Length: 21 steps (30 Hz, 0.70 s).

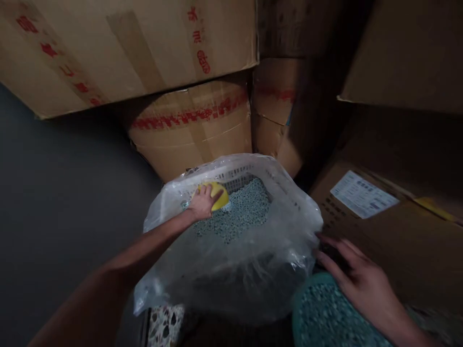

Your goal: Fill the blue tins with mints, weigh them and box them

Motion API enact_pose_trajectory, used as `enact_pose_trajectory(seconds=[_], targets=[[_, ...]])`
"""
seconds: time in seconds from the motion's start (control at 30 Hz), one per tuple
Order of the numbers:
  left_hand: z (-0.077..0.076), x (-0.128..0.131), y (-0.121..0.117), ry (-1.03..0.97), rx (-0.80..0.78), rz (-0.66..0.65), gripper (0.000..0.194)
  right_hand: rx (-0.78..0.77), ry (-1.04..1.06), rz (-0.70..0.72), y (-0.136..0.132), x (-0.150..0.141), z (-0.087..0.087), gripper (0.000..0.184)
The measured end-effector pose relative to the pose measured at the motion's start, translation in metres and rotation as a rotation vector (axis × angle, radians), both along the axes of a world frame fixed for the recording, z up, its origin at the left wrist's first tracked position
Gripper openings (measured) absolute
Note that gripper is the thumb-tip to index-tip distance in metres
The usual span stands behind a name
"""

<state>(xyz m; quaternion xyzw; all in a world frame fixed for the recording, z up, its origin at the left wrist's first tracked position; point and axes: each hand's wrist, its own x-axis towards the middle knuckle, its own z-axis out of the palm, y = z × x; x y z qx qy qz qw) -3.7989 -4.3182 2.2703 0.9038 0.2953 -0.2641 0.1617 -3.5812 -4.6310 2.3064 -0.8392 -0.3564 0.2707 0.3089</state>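
Note:
My left hand [203, 201] reaches into a clear plastic bag [231, 270] and grips a yellow bowl [220, 195], fingers spread over its rounded outside. The bowl lies tipped against a heap of small blue-green pellets [242, 212] inside the bag. At the bag's right edge is my right hand [356, 270], thumb and forefinger apart, their tips at or touching the plastic. Below that hand stands a teal tub [297, 308] full of similar pellets, partly hidden by my wrist.
Taped cardboard boxes with red print rise behind the bag, including a large upper box [173, 43] and a lower box [195, 125]. To the right is a box with a white label [363, 193]. A dark grey surface [65, 193] borders the left. Speckled flooring [166, 323] shows below.

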Motion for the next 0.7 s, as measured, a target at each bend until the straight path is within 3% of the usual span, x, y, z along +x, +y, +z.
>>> enact_pose_trajectory(seconds=[0.1,0.17,0.27,0.37,0.53,0.6,0.7], targets=[[-0.056,-0.028,-0.002,0.047,-0.168,-0.068,0.076,0.155,-0.191,0.118,0.084,-0.020,-0.015,0.045],[-0.071,-0.041,-0.008,0.055,-0.172,-0.018,0.083,0.012,-0.292,0.176,0.111,-0.031,-0.035,0.046],[-0.064,-0.057,-0.014,0.103,-0.154,0.011,0.085,-0.221,-0.349,0.225,0.117,-0.039,-0.055,0.048],[-0.045,-0.067,-0.020,0.181,-0.122,0.104,0.077,-0.243,-0.354,0.235,0.112,-0.041,-0.055,0.048],[-0.031,-0.067,-0.044,0.162,-0.096,0.582,0.075,-0.210,-0.330,0.199,0.115,-0.041,-0.049,0.045],[-0.038,-0.057,-0.055,0.111,-0.181,0.814,0.079,-0.203,-0.327,0.187,0.117,-0.041,-0.049,0.044],[-0.067,-0.030,-0.072,-0.004,-0.489,1.154,0.079,-0.214,-0.333,0.194,0.117,-0.042,-0.049,0.044]])
